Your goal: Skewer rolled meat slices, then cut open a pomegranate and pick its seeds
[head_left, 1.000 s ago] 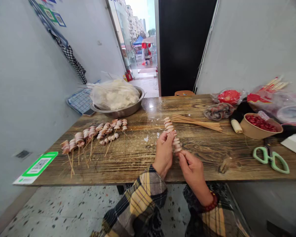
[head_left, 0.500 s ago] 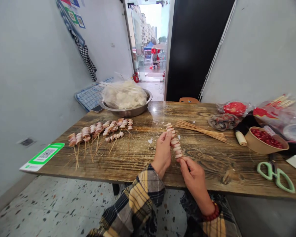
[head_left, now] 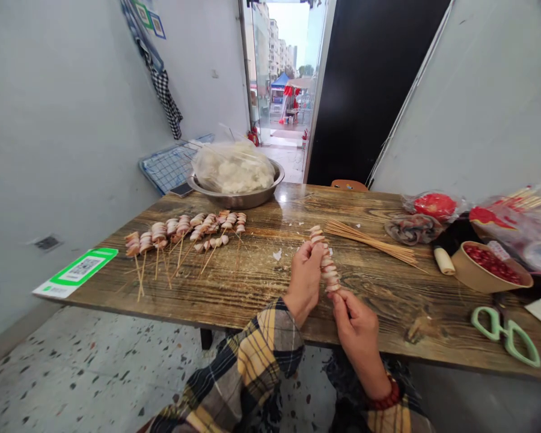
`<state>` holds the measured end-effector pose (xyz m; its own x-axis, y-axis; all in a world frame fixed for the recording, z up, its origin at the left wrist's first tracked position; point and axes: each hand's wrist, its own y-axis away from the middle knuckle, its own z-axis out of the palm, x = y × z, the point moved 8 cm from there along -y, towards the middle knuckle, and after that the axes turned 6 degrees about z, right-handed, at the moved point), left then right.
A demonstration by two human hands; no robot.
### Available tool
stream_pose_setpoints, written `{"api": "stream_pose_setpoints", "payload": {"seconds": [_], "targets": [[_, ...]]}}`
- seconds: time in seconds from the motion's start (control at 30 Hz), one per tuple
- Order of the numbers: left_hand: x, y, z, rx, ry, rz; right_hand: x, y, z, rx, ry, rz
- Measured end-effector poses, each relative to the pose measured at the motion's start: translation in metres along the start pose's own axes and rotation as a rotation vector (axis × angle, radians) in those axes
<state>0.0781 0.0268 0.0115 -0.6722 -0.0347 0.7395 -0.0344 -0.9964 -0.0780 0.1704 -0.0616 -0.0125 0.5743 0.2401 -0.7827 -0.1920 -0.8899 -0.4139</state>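
Both my hands hold one skewer of spiral-cut sausage (head_left: 324, 258) over the wooden table (head_left: 261, 282). My left hand (head_left: 304, 279) pinches the sausage near its upper half. My right hand (head_left: 358, 328) is closed round the stick's lower end, just under the last slice. Several finished sausage skewers (head_left: 184, 234) lie in a row at the left of the table. A bundle of bare bamboo sticks (head_left: 372, 240) lies just beyond my hands.
A metal basin (head_left: 234, 195) with a plastic-covered white mass stands at the back left. At right are a paper bowl of red pieces (head_left: 489, 267), green-handled scissors (head_left: 507, 331), a crumpled cloth (head_left: 412, 228) and plastic bags. A green QR placard (head_left: 76, 273) sits on the left corner.
The view has shifted a little, so the table sits lower and further right. My hands keep the same grip on the skewer, the left one sliding slightly along the sausage.
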Motion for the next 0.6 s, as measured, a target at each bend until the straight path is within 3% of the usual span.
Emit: {"api": "stream_pose_setpoints", "payload": {"seconds": [0.33, 0.6], "targets": [[0.004, -0.006, -0.005, -0.025, 0.035, 0.02, -0.003, -0.002, 0.002, -0.02, -0.01, -0.038], [0.017, -0.02, -0.02, 0.083, 0.022, 0.065, -0.007, -0.001, 0.007, -0.077, 0.022, -0.046]]}}
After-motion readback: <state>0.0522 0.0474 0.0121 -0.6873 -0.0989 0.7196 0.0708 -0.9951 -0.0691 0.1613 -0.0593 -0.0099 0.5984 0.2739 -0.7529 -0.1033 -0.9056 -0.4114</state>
